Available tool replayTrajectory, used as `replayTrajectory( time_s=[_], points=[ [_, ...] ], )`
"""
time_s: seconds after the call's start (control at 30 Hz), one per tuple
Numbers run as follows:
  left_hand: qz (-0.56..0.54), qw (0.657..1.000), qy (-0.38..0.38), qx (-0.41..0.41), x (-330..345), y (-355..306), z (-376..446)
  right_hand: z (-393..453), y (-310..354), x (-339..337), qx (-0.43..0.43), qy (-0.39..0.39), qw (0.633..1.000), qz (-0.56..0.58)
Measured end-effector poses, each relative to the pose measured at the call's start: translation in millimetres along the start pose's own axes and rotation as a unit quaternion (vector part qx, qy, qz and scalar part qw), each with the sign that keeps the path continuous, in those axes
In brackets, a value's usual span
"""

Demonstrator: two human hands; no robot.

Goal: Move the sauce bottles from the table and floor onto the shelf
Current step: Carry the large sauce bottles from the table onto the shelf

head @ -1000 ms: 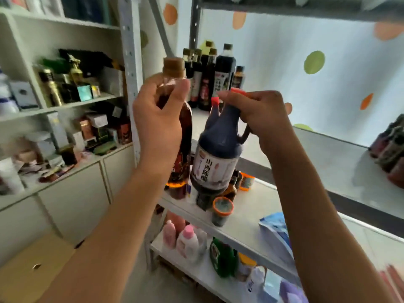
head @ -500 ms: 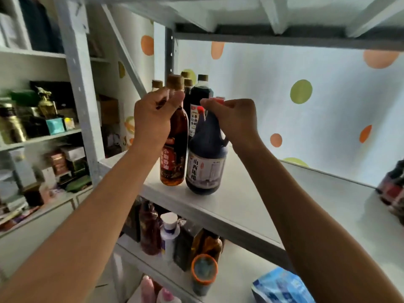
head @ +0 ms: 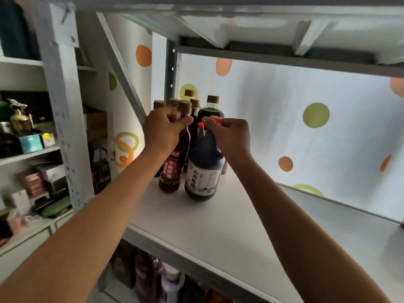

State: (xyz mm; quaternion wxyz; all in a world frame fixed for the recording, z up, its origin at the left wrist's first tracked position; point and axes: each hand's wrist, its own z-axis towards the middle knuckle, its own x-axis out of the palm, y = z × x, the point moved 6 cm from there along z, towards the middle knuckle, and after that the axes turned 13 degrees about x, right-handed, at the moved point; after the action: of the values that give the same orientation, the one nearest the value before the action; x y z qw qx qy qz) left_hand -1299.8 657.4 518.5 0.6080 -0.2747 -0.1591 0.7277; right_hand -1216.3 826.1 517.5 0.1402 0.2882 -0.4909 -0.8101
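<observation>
Both hands are raised over the shelf [head: 251,217], which I record as a pale board running out ahead of and below them, with a spotted wall [head: 284,119] behind. My left hand [head: 162,130] is closed round the neck of the amber bottle [head: 173,171], cork-coloured cap above the thumb, red label below the wrist. My right hand [head: 231,136] is closed on the top of the dark bottle [head: 203,171], just beside the left, red cap showing between its fingers. I see both bottles upright with their bases on the board, touching or nearly so. Beyond the knuckles stands a cluster of capped bottles [head: 211,108] at the back corner. I note cluttered side shelves [head: 32,149] left of the left forearm
</observation>
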Motion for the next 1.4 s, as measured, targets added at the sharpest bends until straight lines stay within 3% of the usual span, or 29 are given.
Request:
replayTrajectory(
  time_s=[0.37,0.77,0.97,1.2,1.4],
  points=[
    [-0.024,0.999,-0.003,0.022,24,26,26,27,-13,27,-0.038,-0.071,0.996,-0.033],
    [0.061,0.998,0.019,0.026,46,42,31,17,-10,42,-0.133,-0.119,0.975,-0.129],
    [0.093,0.992,0.068,0.044,40,39,26,13,-14,43,-0.113,-0.094,0.98,-0.137],
    [0.133,0.98,0.064,0.135,26,11,-3,2,-23,30,-0.08,-0.061,0.99,-0.103],
    [0.271,0.942,0.05,0.194,16,-11,-52,-40,-16,22,-0.224,-0.085,0.964,-0.117]
  ],
)
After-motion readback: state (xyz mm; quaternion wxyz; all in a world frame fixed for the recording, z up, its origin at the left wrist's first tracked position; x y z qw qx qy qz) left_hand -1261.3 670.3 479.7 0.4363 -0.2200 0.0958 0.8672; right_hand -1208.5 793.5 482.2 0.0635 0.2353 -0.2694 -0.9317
